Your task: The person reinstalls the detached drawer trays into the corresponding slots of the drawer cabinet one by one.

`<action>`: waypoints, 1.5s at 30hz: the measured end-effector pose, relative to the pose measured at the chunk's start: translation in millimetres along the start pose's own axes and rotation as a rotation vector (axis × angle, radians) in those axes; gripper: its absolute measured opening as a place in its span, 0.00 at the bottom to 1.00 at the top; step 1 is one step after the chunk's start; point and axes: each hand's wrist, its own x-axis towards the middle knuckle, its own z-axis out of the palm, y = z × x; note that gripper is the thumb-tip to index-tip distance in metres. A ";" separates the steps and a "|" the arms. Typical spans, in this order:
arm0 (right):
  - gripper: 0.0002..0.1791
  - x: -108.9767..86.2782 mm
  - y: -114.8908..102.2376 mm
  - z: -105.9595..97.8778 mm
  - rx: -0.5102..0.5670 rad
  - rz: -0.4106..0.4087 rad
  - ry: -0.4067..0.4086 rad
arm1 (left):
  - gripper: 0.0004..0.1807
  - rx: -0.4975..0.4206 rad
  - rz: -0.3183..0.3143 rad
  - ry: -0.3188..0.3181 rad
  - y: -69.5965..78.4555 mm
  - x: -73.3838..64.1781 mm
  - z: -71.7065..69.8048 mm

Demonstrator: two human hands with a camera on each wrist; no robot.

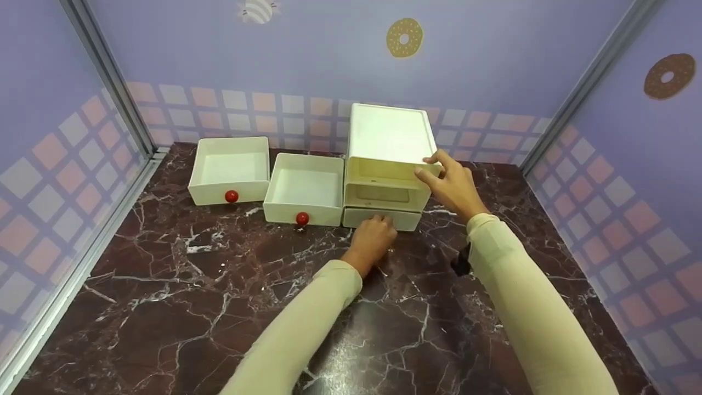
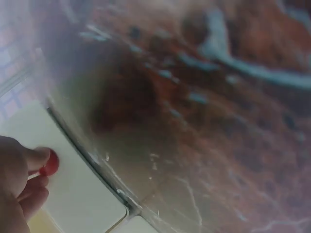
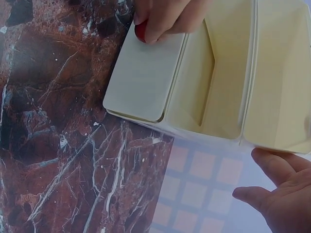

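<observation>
A white drawer cabinet (image 1: 392, 131) stands against the back wall with two hollow upper slots. Its bottom drawer (image 1: 408, 220) sits in the lowest slot, a thin gap showing along its edge. My left hand (image 1: 374, 244) pinches that drawer's red knob (image 2: 50, 162) between thumb and fingers; in the head view the hand hides the knob. At the cabinet's upper right front corner, my right hand (image 1: 452, 184) rests its fingers on the edge. In the right wrist view its thumb is spread apart from the cabinet.
Left of the cabinet, a pulled-out white drawer (image 1: 301, 218) with a red knob lies on the dark marbled table (image 1: 219, 307). Another white drawer (image 1: 208, 195) with a red knob lies farther left. Patterned walls (image 1: 307, 49) enclose the back and sides.
</observation>
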 end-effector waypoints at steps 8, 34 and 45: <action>0.22 0.9 -0.3 -3.0 0.016 0.013 -0.014 | 0.05 -0.034 -0.018 0.212 -70.1 -26.6 -4.9; 0.21 0.9 -0.7 -0.3 -0.002 -0.004 0.018 | 0.32 -0.172 -0.228 -0.138 -154.1 -86.7 9.0; 0.22 -0.1 -1.9 0.8 -0.002 0.000 0.010 | 0.30 -0.139 -0.222 -0.158 -152.2 -91.4 7.2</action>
